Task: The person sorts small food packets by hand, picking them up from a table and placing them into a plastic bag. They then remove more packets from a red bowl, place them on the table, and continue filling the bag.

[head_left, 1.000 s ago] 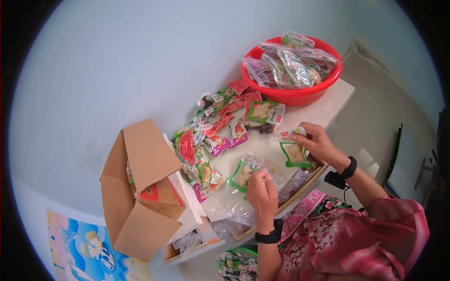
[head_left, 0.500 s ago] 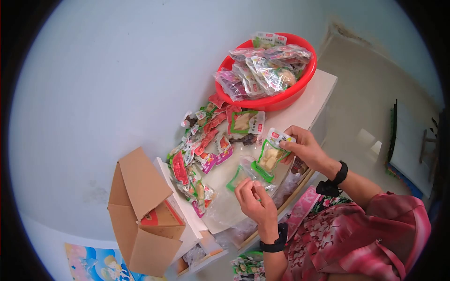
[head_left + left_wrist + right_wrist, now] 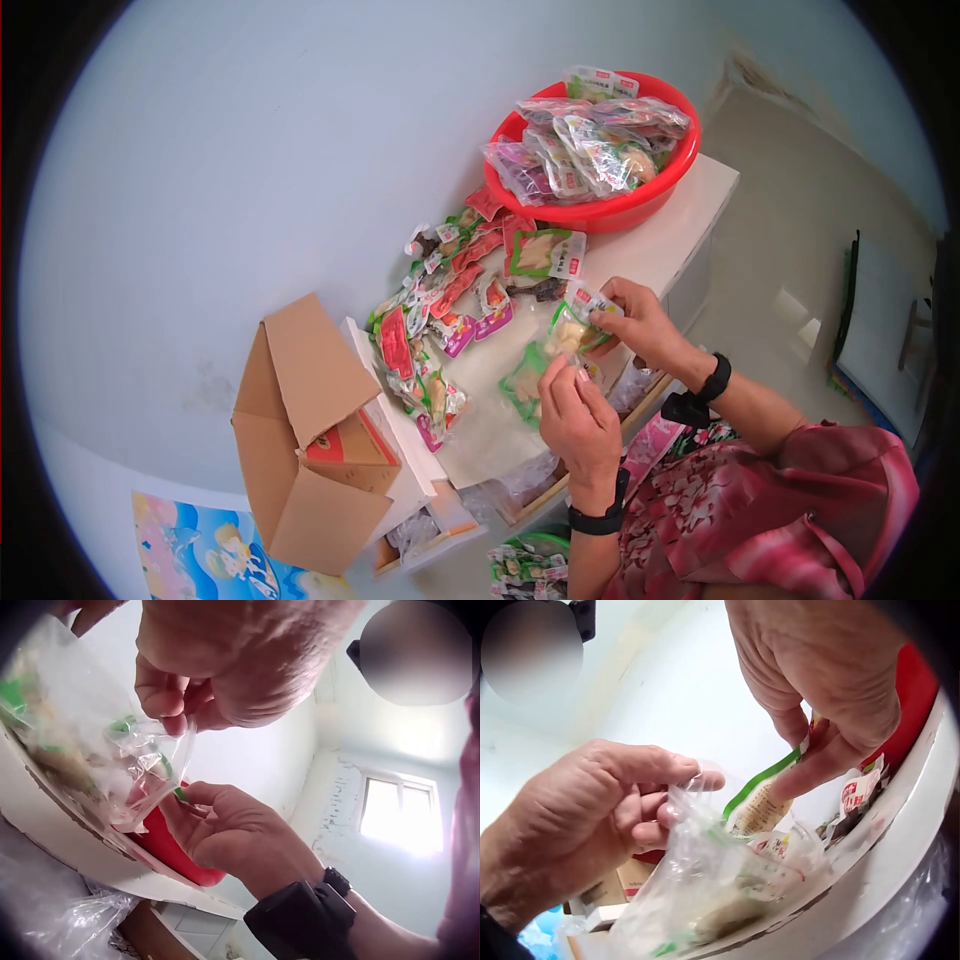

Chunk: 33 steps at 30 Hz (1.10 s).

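My left hand (image 3: pixel 582 425) pinches the edge of a clear plastic bag (image 3: pixel 682 877), which hangs over the white tabletop with a green-edged packet inside. My right hand (image 3: pixel 645 325) holds another green-edged packet (image 3: pixel 568 332) of pale food by its top. In the right wrist view this packet (image 3: pixel 761 806) reaches down at the mouth of the clear bag. The left wrist view shows the bag (image 3: pixel 142 769) stretched between my left hand (image 3: pixel 225 660) above and my right hand (image 3: pixel 240 836) below.
A red basin (image 3: pixel 610 214) full of bagged packets stands at the table's far end. Loose packets (image 3: pixel 395 340) lie along the wall side. An open cardboard box (image 3: pixel 310 370) is at the left. An open drawer (image 3: pixel 530 510) holds clear plastic, and more packets (image 3: pixel 530 570) lie below.
My right hand has brought its packet left and down to the bag in my left hand. The two hands are closer together, and the whole view has shifted slightly.
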Motion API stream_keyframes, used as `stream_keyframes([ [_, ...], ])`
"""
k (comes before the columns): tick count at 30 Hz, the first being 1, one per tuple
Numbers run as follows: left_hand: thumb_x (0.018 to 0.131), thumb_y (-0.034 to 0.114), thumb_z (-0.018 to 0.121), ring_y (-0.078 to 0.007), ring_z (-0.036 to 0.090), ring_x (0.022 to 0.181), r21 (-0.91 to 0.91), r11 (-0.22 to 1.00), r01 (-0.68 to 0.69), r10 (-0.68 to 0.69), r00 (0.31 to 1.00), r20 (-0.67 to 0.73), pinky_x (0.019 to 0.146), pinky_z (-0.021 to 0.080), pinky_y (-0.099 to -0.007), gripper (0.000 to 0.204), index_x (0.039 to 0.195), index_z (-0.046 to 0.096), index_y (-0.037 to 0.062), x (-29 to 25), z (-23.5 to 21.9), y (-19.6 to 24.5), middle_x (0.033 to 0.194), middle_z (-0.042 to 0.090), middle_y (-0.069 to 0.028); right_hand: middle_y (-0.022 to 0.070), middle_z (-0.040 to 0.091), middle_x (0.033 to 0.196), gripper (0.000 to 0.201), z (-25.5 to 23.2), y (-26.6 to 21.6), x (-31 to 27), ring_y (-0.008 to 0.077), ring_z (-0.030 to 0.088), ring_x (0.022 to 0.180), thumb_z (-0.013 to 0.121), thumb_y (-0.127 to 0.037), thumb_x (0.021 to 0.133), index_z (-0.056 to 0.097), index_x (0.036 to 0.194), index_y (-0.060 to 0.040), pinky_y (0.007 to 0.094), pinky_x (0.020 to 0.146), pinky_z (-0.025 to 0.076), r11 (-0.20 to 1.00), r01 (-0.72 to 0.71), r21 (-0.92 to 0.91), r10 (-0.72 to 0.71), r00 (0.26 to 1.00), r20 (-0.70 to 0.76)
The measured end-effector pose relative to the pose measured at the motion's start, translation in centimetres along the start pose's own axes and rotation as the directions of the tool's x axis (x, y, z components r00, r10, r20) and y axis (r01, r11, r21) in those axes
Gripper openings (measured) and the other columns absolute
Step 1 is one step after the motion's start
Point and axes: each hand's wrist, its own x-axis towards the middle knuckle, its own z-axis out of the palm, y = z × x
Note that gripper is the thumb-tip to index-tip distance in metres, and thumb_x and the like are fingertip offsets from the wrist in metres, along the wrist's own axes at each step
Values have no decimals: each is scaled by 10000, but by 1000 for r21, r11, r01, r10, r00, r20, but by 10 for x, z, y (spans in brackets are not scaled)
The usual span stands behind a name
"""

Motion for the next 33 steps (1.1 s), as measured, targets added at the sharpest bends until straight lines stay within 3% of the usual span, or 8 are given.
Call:
stream_keyframes([
  [7, 1015, 45, 580, -310, 663, 929, -93, 995, 24, -23, 1000, 10, 733, 553, -376, 117, 1107, 607, -21, 0, 5, -4, 1215, 651, -206, 114, 691, 986, 190, 18, 14, -2, 148, 702, 879, 683, -9, 915, 582, 1068, 44, 293, 629, 601, 988, -136, -74, 147, 977, 158],
  [10, 1018, 47, 579, -304, 660, 940, -109, 994, 30, -30, 1000, 10, 761, 541, -365, 118, 1114, 607, -16, -1, 7, -7, 1225, 655, -201, 99, 702, 972, 233, 35, 28, 4, 138, 686, 885, 700, 13, 867, 602, 1075, 45, 280, 686, 563, 998, 31, -46, -17, 961, 275],
  [14, 1018, 70, 595, -263, 648, 941, -153, 985, 74, -76, 997, -9, 778, 524, -346, 131, 1123, 610, -7, -1, 3, -18, 1224, 665, -177, 139, 727, 1016, 332, 45, 36, 15, 172, 706, 886, 725, 25, 837, 611, 1145, 72, 328, 751, 579, 1000, -7, 30, -2, 960, 281],
  [20, 996, 132, 666, -173, 633, 821, -145, 953, 267, -248, 959, 141, 684, 505, -287, 179, 1124, 640, 9, 5, -19, -11, 1192, 684, -125, 173, 690, 1008, 321, 28, 24, 2, 275, 729, 810, 718, -4, 850, 641, 1162, 9, 397, 716, 569, 764, 329, -555, -319, 940, 119],
  [26, 998, 167, 665, -202, 638, 717, 72, 979, 190, -199, 968, 151, 596, 511, -327, 208, 1142, 640, 19, 45, -49, -51, 1131, 683, -130, 126, 653, 950, 197, 5, 31, 2, 223, 662, 756, 714, -59, 920, 649, 1098, -5, 358, 678, 538, 823, 271, -499, -312, 950, 0],
  [30, 993, 158, 652, -226, 677, 808, 306, 939, 158, -224, 955, 195, 671, 543, -344, 187, 1108, 683, 15, 61, -66, -95, 1019, 703, -129, 113, 644, 915, 150, -2, 35, 5, 182, 635, 727, 673, -31, 948, 642, 1091, 5, 336, 658, 519, 898, 190, -396, -206, 979, 2],
  [31, 968, 117, 616, -329, 664, 884, 347, 914, 208, -294, 931, 215, 769, 533, -439, 193, 1114, 665, 1, 65, -68, -107, 1059, 685, -172, 109, 642, 904, 140, -3, 33, 4, 174, 628, 720, 663, -24, 955, 640, 1089, 8, 332, 653, 515, 905, 176, -387, -187, 982, 9],
  [33, 962, 109, 598, -361, 660, 937, 470, 882, 41, -168, 958, 231, 820, 523, -465, 204, 1109, 680, -7, 76, -70, -138, 1059, 689, -188, 108, 642, 890, 136, -3, 31, 4, 174, 628, 717, 660, -22, 955, 638, 1085, 11, 334, 653, 515, 907, 198, -372, -206, 978, 20],
])
